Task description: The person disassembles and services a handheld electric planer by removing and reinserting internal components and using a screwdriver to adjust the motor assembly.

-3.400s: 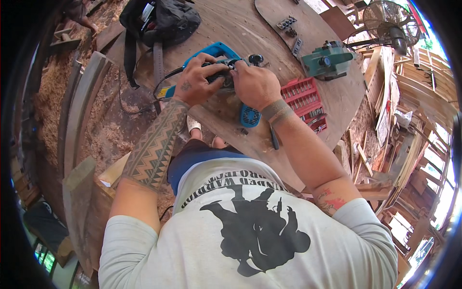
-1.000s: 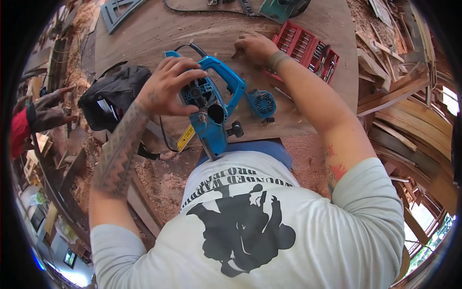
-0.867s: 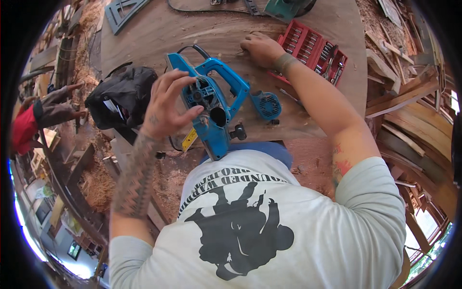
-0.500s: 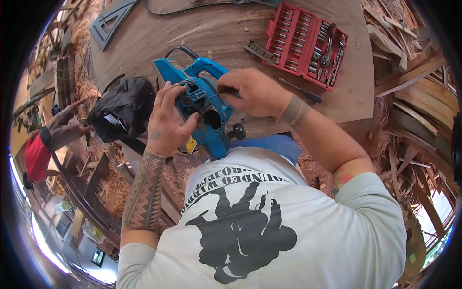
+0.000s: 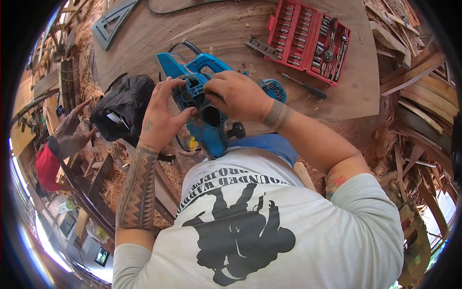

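Closely flanking the long blue plastic planer (image 5: 210,137), slanted toward the torso (image 5: 245,212), with left hand (image 5: 160,113) spread and right hand (image 5: 239,97) curled, pinch unclear.

Wood crumbs dot the brown wooden surface (image 5: 207,26) over there. A grey triangular square (image 5: 98,37) lies upper left of the frame; upper right, an open red socket case (image 5: 297,33), a slotted metal strip (image 5: 262,47) just beside it and a screwdriver (image 5: 314,90) below. Nearer the centre, a blue vented cover (image 5: 273,90) and a blue power tool (image 5: 207,132) at the edge.
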### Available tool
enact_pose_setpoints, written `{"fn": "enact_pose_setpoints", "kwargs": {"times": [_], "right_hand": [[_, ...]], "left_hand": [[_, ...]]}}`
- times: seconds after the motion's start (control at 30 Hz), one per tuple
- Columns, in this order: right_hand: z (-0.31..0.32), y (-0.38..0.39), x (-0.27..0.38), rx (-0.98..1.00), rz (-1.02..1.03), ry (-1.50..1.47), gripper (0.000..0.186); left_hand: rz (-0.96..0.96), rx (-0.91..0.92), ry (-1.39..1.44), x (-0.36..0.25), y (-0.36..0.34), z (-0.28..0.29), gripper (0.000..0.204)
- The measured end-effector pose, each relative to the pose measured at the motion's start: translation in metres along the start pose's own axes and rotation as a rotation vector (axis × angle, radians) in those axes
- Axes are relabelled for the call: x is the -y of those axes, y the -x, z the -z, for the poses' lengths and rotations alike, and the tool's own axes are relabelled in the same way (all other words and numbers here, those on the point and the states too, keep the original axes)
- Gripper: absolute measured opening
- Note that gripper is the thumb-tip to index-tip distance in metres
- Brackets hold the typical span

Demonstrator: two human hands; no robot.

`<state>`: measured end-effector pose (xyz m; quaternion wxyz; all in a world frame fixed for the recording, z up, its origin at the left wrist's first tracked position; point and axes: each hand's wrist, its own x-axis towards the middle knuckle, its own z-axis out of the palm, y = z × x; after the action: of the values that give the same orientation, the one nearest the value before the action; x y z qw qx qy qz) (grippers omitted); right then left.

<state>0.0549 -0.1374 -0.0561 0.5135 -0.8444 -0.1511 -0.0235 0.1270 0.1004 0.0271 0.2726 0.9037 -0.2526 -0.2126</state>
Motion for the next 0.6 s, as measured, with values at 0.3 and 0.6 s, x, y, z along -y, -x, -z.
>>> {"fn": "enact_pose_setpoints", "kwargs": {"times": [0.3, 0.6], "right_hand": [[-0.013, 0.009, -0.004, -0.102, 0.061, -0.072, 0.016], [-0.002, -0.005, -0.025, -0.033, 0.15, -0.171, 0.022]], "left_hand": [[-0.001, 0.031, -0.02, -0.001, -0.002, 0.004, 0.067], [0.015, 0.031, 0.004, -0.002, -0.003, 0.005, 0.067]]}}
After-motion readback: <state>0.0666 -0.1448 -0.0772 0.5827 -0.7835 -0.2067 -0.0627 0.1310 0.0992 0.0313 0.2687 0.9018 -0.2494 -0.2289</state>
